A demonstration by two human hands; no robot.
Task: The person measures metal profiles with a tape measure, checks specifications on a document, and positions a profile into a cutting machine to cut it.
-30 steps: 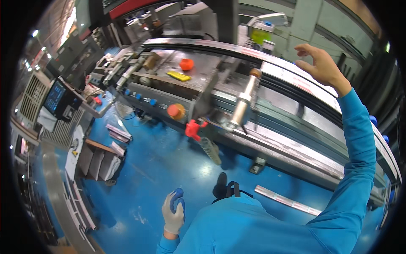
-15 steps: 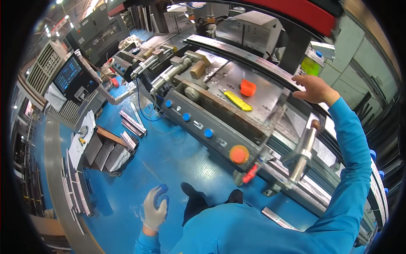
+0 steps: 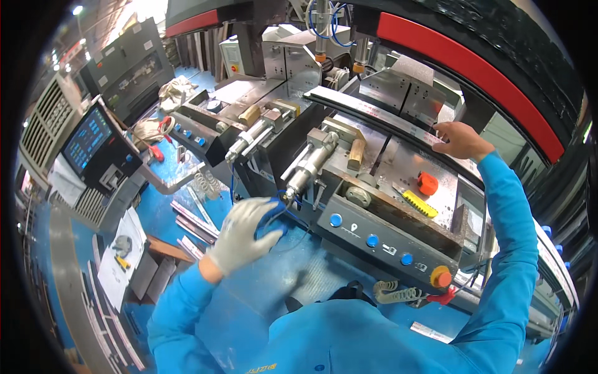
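Note:
My left hand (image 3: 246,234) wears a pale glove with blue fingertips. It hovers in front of the machine near a metal cylinder (image 3: 309,167), fingers and thumb apart, with nothing visible in it. My bare right hand (image 3: 464,142) reaches over the machine, its thumb and fingers closed about the edge of a long, pale-topped profile (image 3: 367,114). That profile runs slantwise across the machine bed. On the metal bed (image 3: 398,165), nearer me than the profile, lie a yellow utility knife (image 3: 419,204) and an orange-red tape measure (image 3: 427,183).
A control panel (image 3: 386,243) with blue buttons and an orange-red knob fronts the machine. A screen (image 3: 89,140) stands at left. Papers (image 3: 120,262) and profile offcuts (image 3: 193,221) are below it. A red-and-black machine cover (image 3: 461,59) hangs above the bed.
My left hand has risen and come forward toward the machine. My right hand and the profile have shifted left along the bed. The whole view has turned, so the machine appears farther right.

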